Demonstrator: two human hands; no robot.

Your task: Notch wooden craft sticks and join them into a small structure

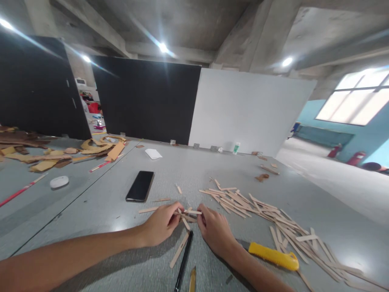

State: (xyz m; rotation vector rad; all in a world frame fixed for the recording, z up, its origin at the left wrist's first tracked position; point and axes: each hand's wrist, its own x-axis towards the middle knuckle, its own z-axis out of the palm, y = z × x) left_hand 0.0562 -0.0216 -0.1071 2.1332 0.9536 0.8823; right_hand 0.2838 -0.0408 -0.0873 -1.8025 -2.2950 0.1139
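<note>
Pinched by the curled fingertips of the left hand (162,224) and, at its other end, by the thumb and fingers of the right hand (214,229): a thin wooden stick (193,212), low in the middle of the view, just above a grey table (179,162). Held from both ends, probably to steady so slight a piece. Slanting down from the left fingertips, a second sliver (185,224); impossible to tell whether joined to the first or merely touching. Just below, a black pen (184,261) beside a loose stick (178,252), within easy reach of either hand. Nearer still, a slim gold-coloured tool (192,280), cut off by the bottom edge. Partly hidden by the right forearm (247,263), a yellow-handled cutter (273,256), perhaps so placed to be handy. Beyond, spreading rightward, a heap of wooden sticks (284,224), likely close by as a supply. Leftward, a dark-screened phone (140,186) lying flat, clear of the work; farther, a rounded white case (59,182), seemingly closed, contents hidden. At the back, by a pale panel (246,109), a small green-marked bottle (236,148), standing upright, contents too small to make out.
</note>
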